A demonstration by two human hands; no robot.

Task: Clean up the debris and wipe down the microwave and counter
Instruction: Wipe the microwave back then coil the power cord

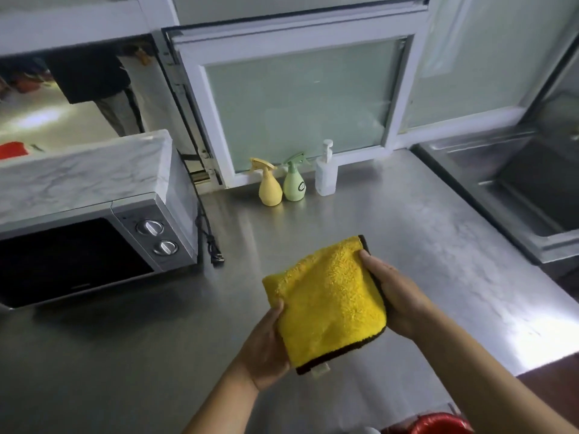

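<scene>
Presently, a folded yellow cloth (pixel 326 299) is held above the worktop (pixel 407 220), gripped at opposite edges by the left hand (pixel 266 349) and right hand (pixel 391 296). The microwave (pixel 94 242) lies leftward, nearer the left hand.

Dim, cool light is cast overall; bright glare is thrown across the steel worktop (pixel 344 214) toward 4 o'clock, and edges are bowed and softened.

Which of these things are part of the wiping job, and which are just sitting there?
In the job:
yellow cloth, held by left hand and right hand
microwave
steel counter

Lying about:
yellow spray bottle
green spray bottle
pump bottle
sink
</scene>
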